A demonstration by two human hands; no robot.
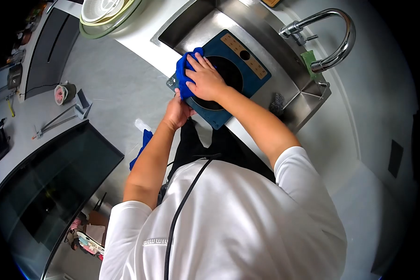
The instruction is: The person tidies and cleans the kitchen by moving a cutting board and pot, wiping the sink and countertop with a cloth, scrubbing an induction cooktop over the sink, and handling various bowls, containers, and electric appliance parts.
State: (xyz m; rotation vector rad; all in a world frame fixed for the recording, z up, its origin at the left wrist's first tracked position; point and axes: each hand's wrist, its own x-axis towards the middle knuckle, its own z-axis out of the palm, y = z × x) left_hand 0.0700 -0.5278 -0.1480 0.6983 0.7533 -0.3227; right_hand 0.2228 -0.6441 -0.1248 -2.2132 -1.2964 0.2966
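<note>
Stainless-steel, angular sink (196, 32) spreads on the far side, partly overlapped from the near side by a flat, dark-blue rectangular cooktop (229, 74). Across the cooktop's left edge lies a crumpled, bright-blue cloth (183, 70); the right hand (205, 80) presses it, fingers extended, while the left hand (176, 112) grasps the cooktop's near-left edge.

Grey floor (107, 77) (faintly mottled), white counter (142, 39), pale wall (382, 88)

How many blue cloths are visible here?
2: one cloth under the right hand on the cooktop; another blue piece, apparently cloth, partly behind the left forearm. More may be hidden.
</note>
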